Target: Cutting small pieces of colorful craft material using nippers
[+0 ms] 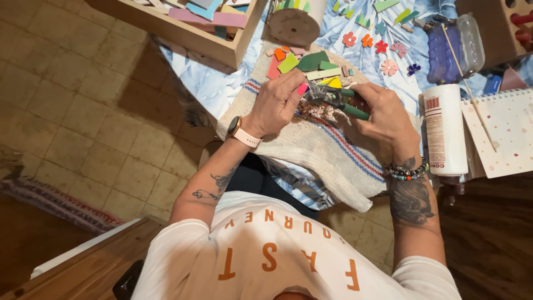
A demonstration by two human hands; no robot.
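Left hand [277, 105] pinches a small tile piece; right hand [383, 114] squeezes green-handled nippers [336, 99]. Crumbs [319, 111] lie cut; many coloured tiles [302, 62] remain whole.

Green-handled nippers [338, 101]; cream towel [327, 155], red and blue stripes; blue leaf-print tablecloth [214, 83]; dotted notebook [508, 130]

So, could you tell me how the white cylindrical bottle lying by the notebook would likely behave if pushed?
The white bottle lies on its side, so it would probably roll sideways toward the spiral notebook, which may stop it. Its smooth surface looks somewhat slippery. It looks rigid rather than floppy.
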